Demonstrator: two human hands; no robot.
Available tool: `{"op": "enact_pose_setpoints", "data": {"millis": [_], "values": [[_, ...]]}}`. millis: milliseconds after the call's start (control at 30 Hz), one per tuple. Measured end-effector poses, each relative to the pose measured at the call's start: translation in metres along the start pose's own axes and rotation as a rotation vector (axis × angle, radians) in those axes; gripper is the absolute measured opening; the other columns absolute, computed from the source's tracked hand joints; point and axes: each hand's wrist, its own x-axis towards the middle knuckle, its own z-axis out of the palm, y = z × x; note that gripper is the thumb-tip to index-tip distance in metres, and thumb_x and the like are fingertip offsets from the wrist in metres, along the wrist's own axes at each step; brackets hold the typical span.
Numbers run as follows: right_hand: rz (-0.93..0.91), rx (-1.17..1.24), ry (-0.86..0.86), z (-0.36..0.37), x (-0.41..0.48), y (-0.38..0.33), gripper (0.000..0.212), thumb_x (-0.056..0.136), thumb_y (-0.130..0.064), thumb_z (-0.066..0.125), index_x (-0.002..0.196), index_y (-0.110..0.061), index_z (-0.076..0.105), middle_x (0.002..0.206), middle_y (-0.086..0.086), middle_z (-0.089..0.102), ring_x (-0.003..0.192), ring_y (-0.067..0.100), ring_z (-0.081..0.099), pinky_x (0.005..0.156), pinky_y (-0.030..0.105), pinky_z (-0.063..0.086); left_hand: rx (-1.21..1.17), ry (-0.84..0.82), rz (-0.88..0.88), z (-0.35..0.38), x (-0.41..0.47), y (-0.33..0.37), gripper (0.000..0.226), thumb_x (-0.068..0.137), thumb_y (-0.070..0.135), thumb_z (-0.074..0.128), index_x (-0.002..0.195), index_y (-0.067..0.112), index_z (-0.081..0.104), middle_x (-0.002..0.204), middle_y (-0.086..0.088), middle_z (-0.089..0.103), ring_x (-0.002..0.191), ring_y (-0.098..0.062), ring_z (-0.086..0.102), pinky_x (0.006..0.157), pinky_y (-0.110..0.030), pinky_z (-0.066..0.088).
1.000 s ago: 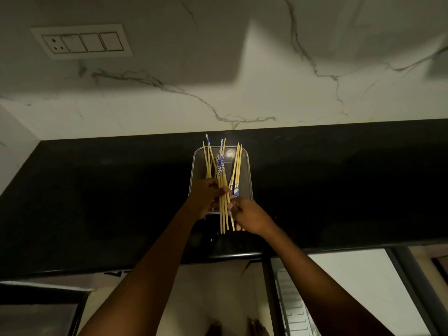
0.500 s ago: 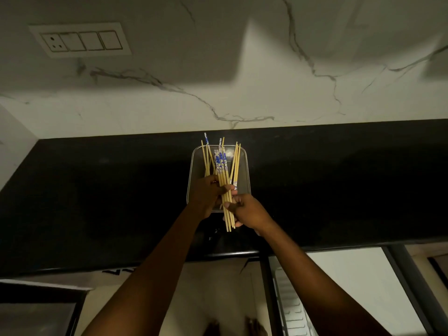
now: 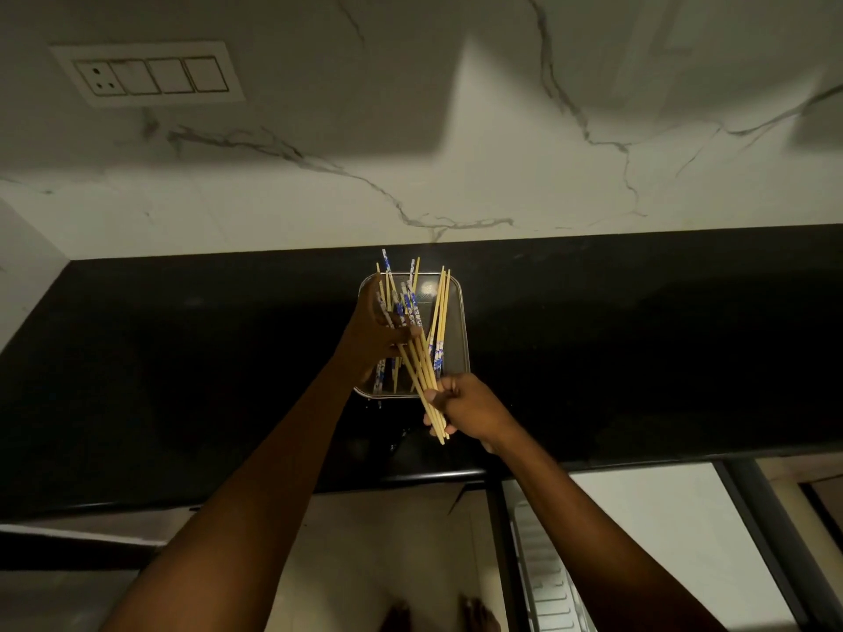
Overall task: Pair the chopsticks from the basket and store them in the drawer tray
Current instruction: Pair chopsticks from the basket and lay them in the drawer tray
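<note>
Head camera looks down my operator's two bare arms to a black counter (image 3: 182, 367) against a veined marble wall (image 3: 502, 184). At far left, high on that wall, I see a switch plate (image 3: 146, 75) with a socket and three rockers.

Moving right, the left hand (image 3: 376, 335) reaches into a clear basket (image 3: 463, 321) that sits on the counter near the wall. Its fingers (image 3: 408, 334) are curled and pinch a bundle of chopsticks (image 3: 422, 371) near the upper, blue-patterned end. I cannot count how many sticks are in that grip. The bundle slants down and to the right, out over the near rim of the basket.

More chopsticks (image 3: 441, 307) lean in the right half of the basket, apart from the bundle, some with blue-patterned ends down and others with plain tips up past the far rim.

Just right of the basket's near corner, the right hand (image 3: 474, 410) grips the same bundle at its plain lower end. Its fingers (image 3: 433, 396) are wrapped tightly round the sticks, and the tips poke out below the fist. Both hands are therefore on the one bundle, the left higher and the right lower.

Below the counter's front edge at lower right I see a white ribbed tray (image 3: 543, 581), well apart from the sticks. Bare feet (image 3: 474, 613) show at the bottom edge.
</note>
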Motion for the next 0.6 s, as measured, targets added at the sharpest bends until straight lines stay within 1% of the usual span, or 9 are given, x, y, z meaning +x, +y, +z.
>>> {"op": "enact_pose_setpoints", "data": {"millis": [67,100,167,233,267,333,400,500,600], "values": [[-0.006,-0.006,-0.012,0.001,-0.002,0.001,0.024,0.103,-0.025,0.054,0.106,-0.004,0.067,0.075,0.003,0.077,0.068,0.016,0.073,0.062,0.029,0.054,0.027,-0.07,0.057,-0.001,0.002,0.001,0.059,0.088,-0.005,0.073,0.123,0.04,0.06,0.092,0.006,0.078,0.077,-0.007,0.077,0.066,-0.023,0.063],[-0.01,-0.012,-0.017,0.001,-0.003,0.0,0.025,0.103,-0.025,0.054,0.105,-0.004,0.066,0.075,0.003,0.076,0.068,0.015,0.073,0.062,0.03,0.054,0.031,-0.054,0.066,0.0,0.001,0.001,0.051,0.087,-0.001,0.074,0.128,0.022,0.054,0.094,-0.005,0.077,0.078,-0.015,0.077,0.067,-0.026,0.063],[-0.019,-0.028,-0.029,0.002,-0.004,0.0,0.026,0.103,-0.026,0.053,0.106,-0.004,0.066,0.079,0.005,0.077,0.069,0.011,0.073,0.065,0.03,0.055,0.029,-0.015,0.049,0.003,-0.002,0.001,0.064,0.087,0.002,0.075,0.139,0.011,0.038,0.097,-0.017,0.073,0.08,-0.026,0.077,0.07,-0.035,0.065],[-0.038,-0.044,-0.026,0.003,-0.004,0.0,0.031,0.103,-0.029,0.054,0.108,-0.001,0.065,0.089,0.016,0.075,0.074,0.013,0.071,0.069,0.031,0.054,0.017,-0.013,0.021,0.008,-0.002,-0.005,0.052,0.091,-0.002,0.068,0.134,0.003,0.041,0.091,-0.02,0.072,0.079,-0.03,0.075,0.078,-0.046,0.064],[-0.041,-0.034,-0.024,0.003,-0.004,0.0,0.033,0.103,-0.03,0.054,0.11,0.001,0.064,0.093,0.022,0.073,0.078,0.017,0.069,0.071,0.031,0.054,-0.003,-0.024,0.0,0.01,-0.002,-0.008,0.038,0.094,-0.004,0.063,0.127,0.003,0.045,0.085,-0.015,0.073,0.075,-0.026,0.075,0.076,-0.043,0.065],[-0.012,0.105,-0.062,0.005,-0.004,-0.001,0.03,0.103,-0.029,0.053,0.115,-0.005,0.065,0.087,0.017,0.071,0.077,0.019,0.069,0.073,0.033,0.056,-0.039,-0.055,-0.029,0.013,-0.004,-0.008,0.019,0.098,-0.008,0.053,0.107,0.009,0.052,0.074,-0.005,0.075,0.068,-0.015,0.076,0.068,-0.03,0.064],[0.057,0.324,-0.116,0.009,-0.005,-0.004,0.028,0.103,-0.032,0.052,0.12,-0.013,0.065,0.08,0.006,0.068,0.075,0.019,0.071,0.073,0.034,0.057,-0.038,-0.012,-0.055,0.018,-0.007,-0.005,0.031,0.097,-0.007,0.056,0.102,0.024,0.053,0.084,-0.007,0.075,0.072,-0.013,0.077,0.067,-0.027,0.063],[0.071,0.416,-0.122,0.016,-0.005,-0.006,0.031,0.097,-0.046,0.059,0.117,-0.023,0.062,0.089,0.004,0.069,0.079,0.023,0.075,0.067,0.032,0.06,0.071,0.171,-0.047,0.027,-0.009,0.005,0.057,0.088,0.004,0.07,0.107,0.05,0.043,0.129,-0.016,0.062,0.111,-0.03,0.069,0.091,-0.047,0.06],[0.02,0.332,-0.147,0.022,-0.007,-0.004,0.047,0.083,-0.048,0.074,0.122,-0.027,0.056,0.1,0.009,0.073,0.078,0.024,0.077,0.066,0.029,0.06,0.084,0.209,-0.042,0.034,-0.01,0.007,0.057,0.087,0.006,0.069,0.109,0.05,0.041,0.136,-0.015,0.058,0.12,-0.036,0.063,0.098,-0.054,0.055]]}}
